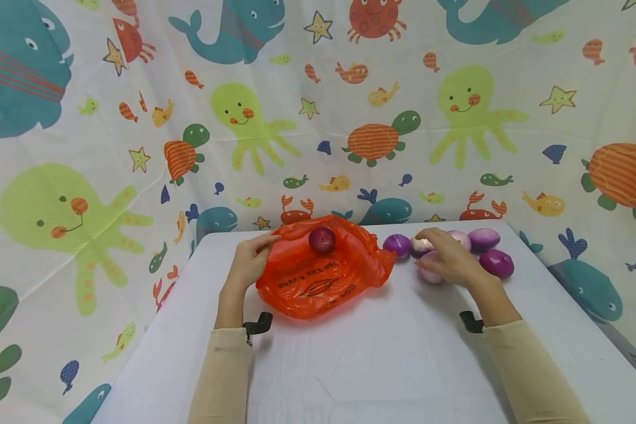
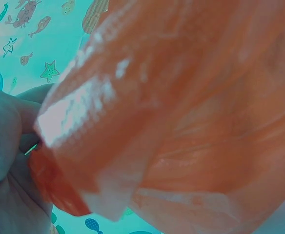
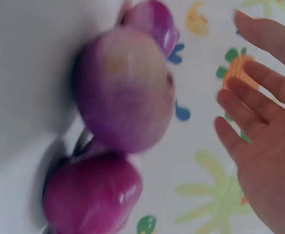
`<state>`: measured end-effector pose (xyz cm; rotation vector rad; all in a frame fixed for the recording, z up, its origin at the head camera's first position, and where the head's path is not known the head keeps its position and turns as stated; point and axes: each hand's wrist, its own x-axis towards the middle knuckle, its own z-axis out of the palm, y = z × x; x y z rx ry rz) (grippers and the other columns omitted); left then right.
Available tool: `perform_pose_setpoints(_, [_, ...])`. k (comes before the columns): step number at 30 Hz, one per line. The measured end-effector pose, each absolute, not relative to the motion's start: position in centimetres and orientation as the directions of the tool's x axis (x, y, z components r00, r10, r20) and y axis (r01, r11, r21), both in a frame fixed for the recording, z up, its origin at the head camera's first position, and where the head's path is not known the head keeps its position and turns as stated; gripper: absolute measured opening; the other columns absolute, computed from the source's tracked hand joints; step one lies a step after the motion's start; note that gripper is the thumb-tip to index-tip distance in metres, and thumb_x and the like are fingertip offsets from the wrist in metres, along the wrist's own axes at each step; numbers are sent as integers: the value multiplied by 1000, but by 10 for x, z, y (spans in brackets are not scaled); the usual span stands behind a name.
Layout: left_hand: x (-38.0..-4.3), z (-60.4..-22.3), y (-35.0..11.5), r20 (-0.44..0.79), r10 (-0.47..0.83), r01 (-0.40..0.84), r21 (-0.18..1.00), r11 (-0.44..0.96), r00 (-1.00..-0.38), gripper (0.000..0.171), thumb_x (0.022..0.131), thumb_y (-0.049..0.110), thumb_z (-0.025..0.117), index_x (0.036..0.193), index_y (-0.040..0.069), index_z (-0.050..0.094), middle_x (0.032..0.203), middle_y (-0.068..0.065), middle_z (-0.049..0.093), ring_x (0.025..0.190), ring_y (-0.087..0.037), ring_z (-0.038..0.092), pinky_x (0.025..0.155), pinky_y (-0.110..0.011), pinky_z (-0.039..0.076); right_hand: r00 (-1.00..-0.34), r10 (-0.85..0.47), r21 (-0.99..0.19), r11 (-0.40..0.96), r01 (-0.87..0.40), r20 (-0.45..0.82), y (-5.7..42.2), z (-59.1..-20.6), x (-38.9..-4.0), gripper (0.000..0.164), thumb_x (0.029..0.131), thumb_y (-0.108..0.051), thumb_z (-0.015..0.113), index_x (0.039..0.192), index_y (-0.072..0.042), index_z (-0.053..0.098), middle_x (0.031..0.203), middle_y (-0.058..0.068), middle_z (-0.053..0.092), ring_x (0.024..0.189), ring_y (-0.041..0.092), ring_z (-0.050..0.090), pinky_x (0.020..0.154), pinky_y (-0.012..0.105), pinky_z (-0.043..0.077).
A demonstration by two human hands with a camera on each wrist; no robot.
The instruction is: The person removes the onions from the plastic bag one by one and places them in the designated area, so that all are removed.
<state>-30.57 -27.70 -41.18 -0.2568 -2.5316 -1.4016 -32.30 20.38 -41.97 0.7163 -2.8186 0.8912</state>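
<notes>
An orange-red plastic bag with dark print lies on the white table. My left hand pinches the bag's left edge between thumb and fingers, and the thin film fills most of the left wrist view. One dark red onion shows at the bag's mouth. To the right is a group of red onions, some deep purple, others pale pink. Over the near side of that group hovers my right hand, fingers spread and holding nothing. In the right wrist view a pale purple onion is closest to it.
A purple onion sits between the bag and the rest of the group. White tabletop stretches in front of me. Behind and at both sides hangs a cloth printed with sea animals.
</notes>
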Motion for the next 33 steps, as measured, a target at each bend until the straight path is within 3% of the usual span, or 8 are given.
perform_pose_setpoints(5, [-306, -413, -277, 280, 31, 253, 808, 532, -959, 32, 106, 13, 56, 133, 18, 73, 146, -4, 64, 126, -34, 65, 100, -51, 59, -870, -393, -517, 700, -492, 296, 179, -415, -319, 56, 94, -24, 77, 143, -10, 54, 155, 18, 47, 147, 42, 38, 114, 72, 38])
perform_pose_setpoints(8, [-306, -413, -277, 280, 31, 252, 809, 531, -960, 33, 105, 12, 56, 133, 18, 73, 146, -4, 64, 123, -34, 68, 99, -51, 59, -849, -398, -482, 701, -526, 347, 167, -415, -316, 61, 93, -28, 79, 146, -13, 53, 157, 15, 45, 147, 40, 39, 109, 69, 45])
perform_pose_setpoints(12, [-306, -413, -276, 282, 33, 256, 810, 528, -959, 33, 105, 11, 56, 133, 17, 73, 146, -5, 64, 121, -34, 68, 99, -51, 59, -790, -424, -437, 667, -603, 443, 152, -415, -313, 61, 90, -25, 82, 145, -14, 57, 153, 13, 50, 143, 37, 46, 102, 61, 55])
perform_pose_setpoints(18, [-306, -412, -276, 286, 36, 259, 800, 541, -958, 33, 106, 11, 56, 133, 17, 73, 146, -6, 64, 123, -35, 68, 99, -52, 59, -707, -461, -410, 589, -696, 537, 132, -414, -310, 55, 90, -17, 81, 141, -11, 61, 148, 11, 57, 139, 34, 51, 102, 56, 57])
perform_pose_setpoints(23, [-307, -413, -275, 289, 40, 264, 800, 539, -956, 33, 106, 10, 55, 133, 17, 73, 146, -6, 64, 124, -36, 67, 100, -52, 58, -655, -493, -402, 527, -749, 573, 115, -411, -309, 51, 91, -12, 79, 139, -7, 62, 147, 12, 58, 138, 33, 52, 102, 55, 57])
perform_pose_setpoints(33, [-307, -412, -274, 302, 46, 277, 788, 551, -952, 33, 106, 10, 54, 133, 17, 73, 147, -6, 63, 127, -37, 65, 101, -53, 57, -592, -615, -392, 443, -806, 522, 70, -405, -305, 54, 96, -17, 75, 145, -12, 55, 149, 11, 56, 141, 31, 53, 113, 53, 50])
